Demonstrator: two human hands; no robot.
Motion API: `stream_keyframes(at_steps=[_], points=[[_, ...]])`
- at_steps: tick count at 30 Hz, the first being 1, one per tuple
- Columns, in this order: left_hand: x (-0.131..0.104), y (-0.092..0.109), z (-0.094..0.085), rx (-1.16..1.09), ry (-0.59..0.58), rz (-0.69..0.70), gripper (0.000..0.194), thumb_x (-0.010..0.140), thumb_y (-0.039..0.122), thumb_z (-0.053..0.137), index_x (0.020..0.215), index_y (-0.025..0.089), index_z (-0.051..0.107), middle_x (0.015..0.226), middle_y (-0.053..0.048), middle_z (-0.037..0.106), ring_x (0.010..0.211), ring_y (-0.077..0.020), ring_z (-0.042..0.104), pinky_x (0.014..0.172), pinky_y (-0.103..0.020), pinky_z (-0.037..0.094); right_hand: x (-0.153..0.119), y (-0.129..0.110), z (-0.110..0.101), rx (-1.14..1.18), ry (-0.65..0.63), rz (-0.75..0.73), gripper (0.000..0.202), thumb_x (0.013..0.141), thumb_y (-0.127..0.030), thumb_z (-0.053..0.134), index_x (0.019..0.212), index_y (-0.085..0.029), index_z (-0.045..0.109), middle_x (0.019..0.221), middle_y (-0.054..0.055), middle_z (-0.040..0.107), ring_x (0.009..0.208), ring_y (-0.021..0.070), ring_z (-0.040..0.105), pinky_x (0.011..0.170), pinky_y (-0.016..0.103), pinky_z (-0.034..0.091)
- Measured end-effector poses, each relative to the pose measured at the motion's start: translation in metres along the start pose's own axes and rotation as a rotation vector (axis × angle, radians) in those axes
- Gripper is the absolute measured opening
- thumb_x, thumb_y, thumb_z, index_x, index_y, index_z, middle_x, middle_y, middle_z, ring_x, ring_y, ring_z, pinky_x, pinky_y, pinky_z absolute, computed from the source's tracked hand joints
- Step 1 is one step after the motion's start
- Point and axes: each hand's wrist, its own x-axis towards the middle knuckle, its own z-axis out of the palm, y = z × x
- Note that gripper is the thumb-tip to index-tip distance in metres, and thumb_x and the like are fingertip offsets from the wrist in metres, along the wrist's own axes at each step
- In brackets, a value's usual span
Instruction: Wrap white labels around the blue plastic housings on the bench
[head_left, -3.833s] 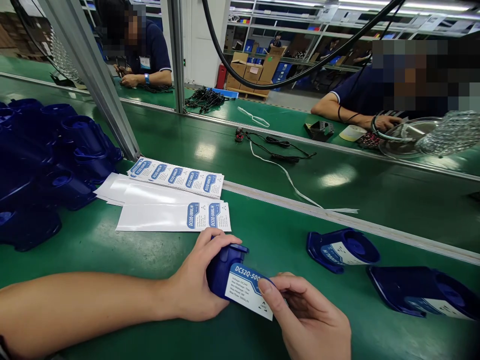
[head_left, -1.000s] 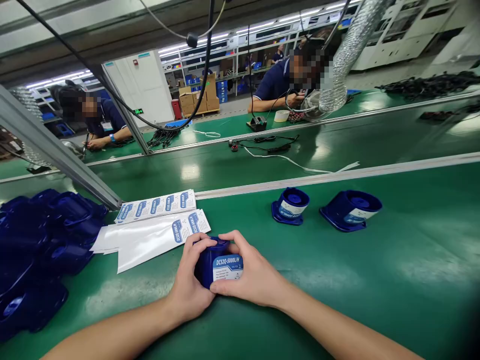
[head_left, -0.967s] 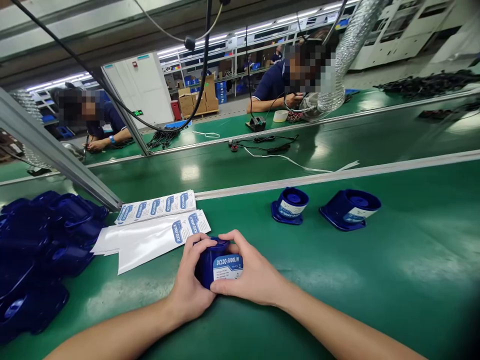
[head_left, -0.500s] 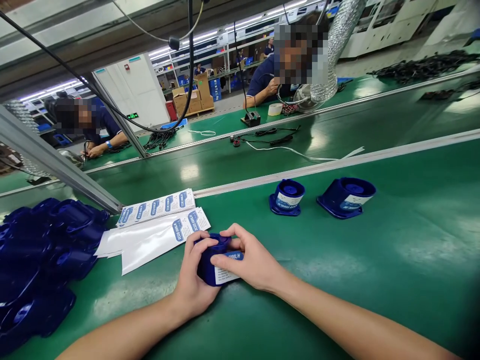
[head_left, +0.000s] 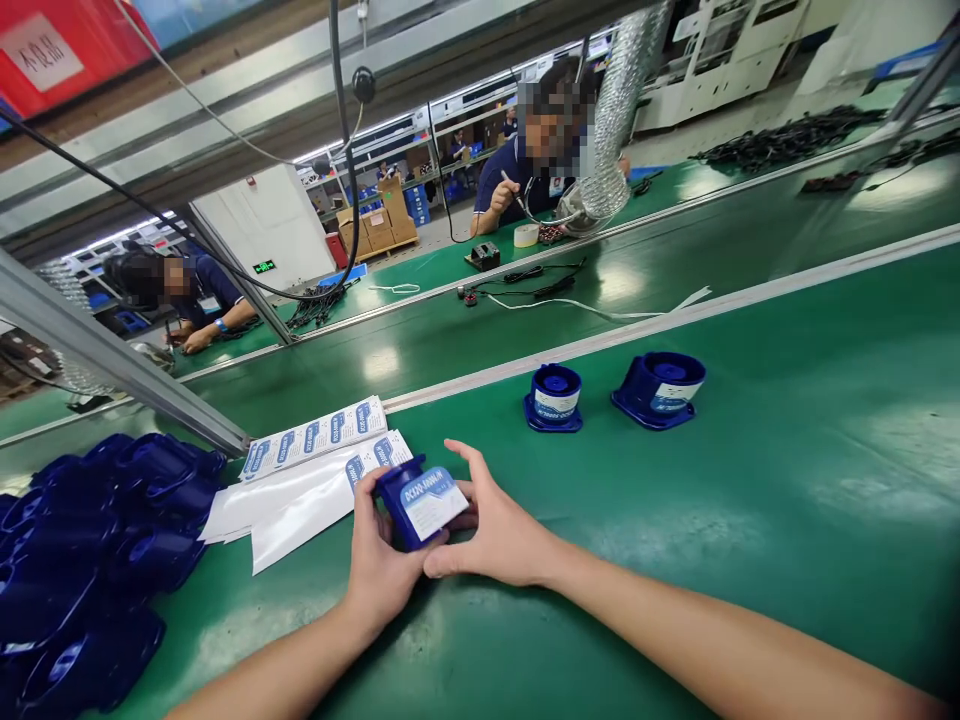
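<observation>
Left hand [head_left: 381, 575] fingers hold a blue housing [head_left: 391, 497], label [head_left: 433, 507] on, right hand [head_left: 504, 530] fingers wide — two labelled housings [head_left: 556, 405] [head_left: 667, 385] look done near the desk's [head_left: 750, 480] far edge — no labels visible on the left heap [head_left: 71, 520].

Red bin [head_left: 67, 55] sits overhead. Foil duct [head_left: 611, 130] hangs near person [head_left: 499, 185]. Tape roll [head_left: 526, 236], black cables [head_left: 784, 138] lie on far surface [head_left: 671, 180]. Cardboard boxes [head_left: 379, 228] stand beyond.

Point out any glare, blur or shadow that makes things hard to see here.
Head view: light glares off the green work surfaces; small print on the label of the held blue housing is smeared, though its heading is mostly legible; the piled housings merge darkly; the lower right edge is dark.
</observation>
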Motion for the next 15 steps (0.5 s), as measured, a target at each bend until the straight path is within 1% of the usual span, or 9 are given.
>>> stream_keyframes(at_steps=[1,2,3,5,7,9,10,12,15], points=[[0.002,0.001,0.001,-0.023,0.035,-0.030,0.097,0.073,0.046,0.099,0.145,0.034,0.035,0.151,-0.014,0.046,0.133,-0.0325,0.062,0.110,-0.052,0.059,0.003,0.003,0.002,0.089,-0.002,-0.002,0.147,0.061,-0.032,0.105,0.165,-0.031,0.002,0.134,0.012,0.071,0.109,0.0283,0.077,0.105,0.051,0.059],[0.003,0.002,0.001,-0.029,0.048,-0.038,0.100,0.075,0.047,0.098,0.147,0.034,0.030,0.154,-0.016,0.043,0.137,-0.0327,0.060,0.112,-0.052,0.058,0.006,0.006,0.003,0.147,0.009,-0.002,0.145,0.063,-0.031,0.104,0.165,-0.029,0.001,0.133,0.013,0.072,0.107,0.0273,0.078,0.103,0.051,0.060],[0.004,0.003,0.001,-0.027,0.034,-0.029,0.102,0.076,0.049,0.096,0.149,0.035,0.027,0.156,-0.016,0.041,0.139,-0.0328,0.059,0.113,-0.052,0.057,0.009,0.009,0.004,0.167,0.034,0.001,0.140,0.065,-0.030,0.103,0.164,-0.028,0.004,0.132,0.013,0.072,0.105,0.0267,0.079,0.101,0.050,0.062],[0.005,0.004,0.000,-0.038,-0.048,-0.002,0.096,0.081,0.052,0.091,0.149,0.035,0.025,0.156,-0.016,0.040,0.142,-0.0321,0.057,0.116,-0.053,0.056,0.012,0.010,0.002,0.129,0.090,-0.009,0.122,0.069,-0.026,0.099,0.161,-0.026,0.018,0.129,0.013,0.075,0.106,0.0264,0.079,0.100,0.049,0.063],[0.009,0.003,-0.003,-0.070,-0.118,0.003,0.081,0.086,0.053,0.085,0.141,0.034,0.028,0.156,-0.015,0.040,0.141,-0.0304,0.058,0.113,-0.051,0.058,0.014,0.007,-0.010,0.027,0.105,-0.060,0.101,0.073,-0.022,0.093,0.154,-0.024,0.033,0.131,0.012,0.075,0.110,0.0265,0.078,0.102,0.048,0.063],[0.014,0.003,-0.008,-0.064,-0.134,-0.019,0.070,0.088,0.051,0.083,0.132,0.034,0.032,0.158,-0.014,0.037,0.141,-0.0297,0.057,0.107,-0.048,0.061,0.013,0.000,-0.028,-0.124,0.061,-0.113,0.087,0.073,-0.017,0.089,0.148,-0.024,0.046,0.137,0.012,0.074,0.116,0.0277,0.076,0.107,0.050,0.060],[0.017,0.004,-0.011,-0.036,-0.146,-0.033,0.069,0.087,0.049,0.084,0.132,0.034,0.033,0.159,-0.013,0.038,0.141,-0.0300,0.057,0.105,-0.047,0.062,0.013,-0.003,-0.038,-0.207,0.033,-0.135,0.081,0.073,-0.017,0.088,0.145,-0.024,0.051,0.139,0.012,0.073,0.120,0.0290,0.075,0.111,0.051,0.058],[0.024,0.005,-0.017,0.073,-0.211,-0.047,0.071,0.087,0.041,0.085,0.139,0.033,0.036,0.156,-0.014,0.045,0.139,-0.0311,0.058,0.105,-0.049,0.060,0.012,-0.009,-0.054,-0.350,-0.011,-0.166,0.074,0.074,-0.018,0.088,0.142,-0.024,0.060,0.139,0.010,0.074,0.125,0.0314,0.072,0.116,0.054,0.054],[0.031,0.005,-0.025,0.276,-0.305,-0.013,0.079,0.087,0.033,0.085,0.152,0.028,0.041,0.148,-0.014,0.056,0.128,-0.0324,0.064,0.108,-0.054,0.055,0.012,-0.012,-0.063,-0.469,-0.022,-0.223,0.071,0.076,-0.024,0.089,0.143,-0.025,0.067,0.138,0.010,0.075,0.124,0.0327,0.071,0.112,0.053,0.056]])
